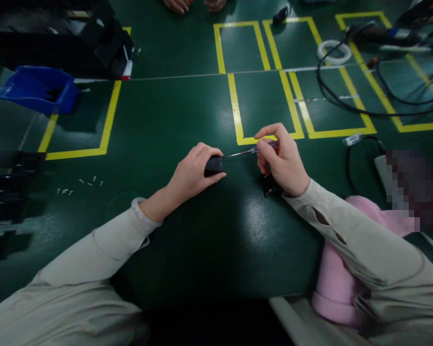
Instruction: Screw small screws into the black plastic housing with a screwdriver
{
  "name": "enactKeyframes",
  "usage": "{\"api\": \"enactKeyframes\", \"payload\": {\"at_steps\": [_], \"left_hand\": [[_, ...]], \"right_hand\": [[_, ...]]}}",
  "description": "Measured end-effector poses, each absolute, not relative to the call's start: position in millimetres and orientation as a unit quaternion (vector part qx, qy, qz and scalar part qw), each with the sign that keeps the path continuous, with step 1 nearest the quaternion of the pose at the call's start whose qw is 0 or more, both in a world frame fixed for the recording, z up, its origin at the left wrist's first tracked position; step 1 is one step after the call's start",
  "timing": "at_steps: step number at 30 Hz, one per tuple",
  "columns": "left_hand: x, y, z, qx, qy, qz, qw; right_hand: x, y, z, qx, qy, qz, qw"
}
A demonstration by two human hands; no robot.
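Note:
Near the middle of the green table, my left hand [197,170] grips a small black block [213,166] between thumb and fingers. My right hand [279,156] is closed round the clear purplish handle of a screwdriver [254,150]. The screwdriver's thin metal shaft points left, and its tip is at the block's upper right edge; whether it touches is too small to tell. Beneath my right hand lies a black part [270,185], partly covered by the hand and wrist.
Small screws [94,181] lie left of my left hand, with black parts [9,190] at the far left. A blue bin [39,90] stands behind. Cables, a white ring [334,52] and a pink object [337,283] are on the right. Another person's hands show at the top.

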State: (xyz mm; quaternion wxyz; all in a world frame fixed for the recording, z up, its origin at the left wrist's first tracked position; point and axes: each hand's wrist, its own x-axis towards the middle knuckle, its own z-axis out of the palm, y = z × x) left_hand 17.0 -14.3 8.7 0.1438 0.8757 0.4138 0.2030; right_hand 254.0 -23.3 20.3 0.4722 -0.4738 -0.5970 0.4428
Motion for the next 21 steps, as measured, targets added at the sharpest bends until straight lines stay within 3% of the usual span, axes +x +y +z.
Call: {"api": "enactKeyframes", "payload": {"at_steps": [21], "left_hand": [[16.1,-13.6,7.6,0.874,0.417,0.201,0.147]], "right_hand": [[253.6,-22.1,19.5,-0.461,-0.598,0.449,0.478]]}}
